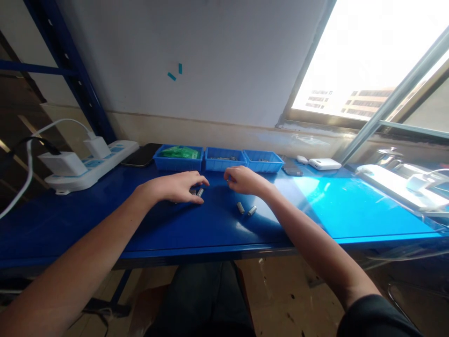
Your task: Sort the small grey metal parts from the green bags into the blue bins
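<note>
My left hand [180,186] hovers low over the blue table [164,229], its thumb and fingers apart. Small silvery metal cylinders [199,192] show between thumb and forefinger; they seem to rest on the tabletop beneath the palm, partly hidden. My right hand [242,180] is curled closed in front of the middle bin, with a small dark bit at its fingertips that is too small to name. Nearer to me, below the right hand, lie two more short metal cylinders, one on the left [240,208] and one on the right [251,210].
Along the wall stand three blue bins: one with green plastic packaging [179,152], a middle one [226,164] and a right one [264,165], both holding small metal parts. A power strip [94,164] and dark phone [142,155] sit left; a white case [324,164] sits right.
</note>
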Motion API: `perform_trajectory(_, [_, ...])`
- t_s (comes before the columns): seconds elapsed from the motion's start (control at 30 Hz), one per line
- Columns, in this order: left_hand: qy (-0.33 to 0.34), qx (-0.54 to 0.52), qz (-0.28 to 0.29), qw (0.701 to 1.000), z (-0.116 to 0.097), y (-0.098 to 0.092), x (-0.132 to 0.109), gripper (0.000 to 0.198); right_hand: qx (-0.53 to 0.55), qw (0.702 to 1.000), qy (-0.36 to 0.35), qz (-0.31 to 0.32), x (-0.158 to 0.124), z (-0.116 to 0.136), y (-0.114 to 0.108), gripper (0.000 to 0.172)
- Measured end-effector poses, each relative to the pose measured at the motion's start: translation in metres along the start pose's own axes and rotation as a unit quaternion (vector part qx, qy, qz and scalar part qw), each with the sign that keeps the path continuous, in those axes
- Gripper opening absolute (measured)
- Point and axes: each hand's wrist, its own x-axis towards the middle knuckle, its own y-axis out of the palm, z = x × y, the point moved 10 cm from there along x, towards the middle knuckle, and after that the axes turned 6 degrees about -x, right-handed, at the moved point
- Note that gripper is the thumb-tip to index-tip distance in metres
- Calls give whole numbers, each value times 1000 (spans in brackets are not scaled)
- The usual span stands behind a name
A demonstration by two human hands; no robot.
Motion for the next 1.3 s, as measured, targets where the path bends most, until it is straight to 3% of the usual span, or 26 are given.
perform_trajectory(0.07, [-14, -7, -7, 1000, 9, -2, -1, 47, 36, 987, -15, -153, 2, 3, -40, 14])
perform_trajectory(0.13, [-8, -13, -19, 1000, 9, -2, 1, 39, 59, 945, 11, -320, -4, -6, -79, 12])
perform_trajectory(0.2, [11, -21, -45, 999, 2, -5, 5, 37, 64, 907, 64, -411, -9, -20, -95, 13])
perform_trajectory(0.23, [17, -31, -69, 997, -1, -9, 6, 37, 62, 903, 82, -417, -7, -25, -95, 13])
perform_trajectory(0.3, [14, -79, -134, 988, -5, -21, 6, 41, 60, 922, 74, -376, 1, -23, -82, 17])
perform_trajectory(0.4, [-3, -198, -205, 959, -2, -36, 3, 47, 74, 959, -45, -268, 6, 13, -53, 30])
perform_trajectory(0.5, [9, -288, -215, 933, 0, -40, 1, 51, 75, 964, -119, -224, -2, 49, -43, 26])
perform_trajectory(0.57, [14, -322, -212, 923, 2, -41, 0, 54, 55, 962, -112, -241, -5, 59, -50, 19])
perform_trajectory(0.67, [7, -333, -201, 921, 8, -45, -4, 59, 42, 938, -86, -333, -11, 56, -78, 19])
perform_trajectory(0.73, [-7, -298, -173, 939, 11, -45, -8, 59, 49, 908, -41, -415, -19, 38, -99, 22])
perform_trajectory(0.8, [-34, -233, -119, 965, 17, -39, -10, 56, 47, 892, 26, -449, -21, 11, -109, 26])
perform_trajectory(0.9, [-82, -141, -31, 986, 33, -20, -10, 53, 5, 930, 111, -352, -6, -23, -91, 27])
perform_trajectory(1.0, [-109, -105, -9, 988, 46, -9, -5, 49, -37, 967, 145, -204, 4, -35, -52, 36])
perform_trajectory(1.07, [-111, -91, -26, 989, 48, -8, -1, 45, -26, 980, 124, -155, 5, -24, -34, 39])
perform_trajectory(1.17, [-99, -84, -57, 990, 43, -10, 4, 41, 21, 993, 37, -111, 11, 13, -15, 38])
perform_trajectory(1.3, [-77, -114, -73, 988, 35, -14, 4, 33, 65, 995, -68, -37, 17, 55, 6, 28])
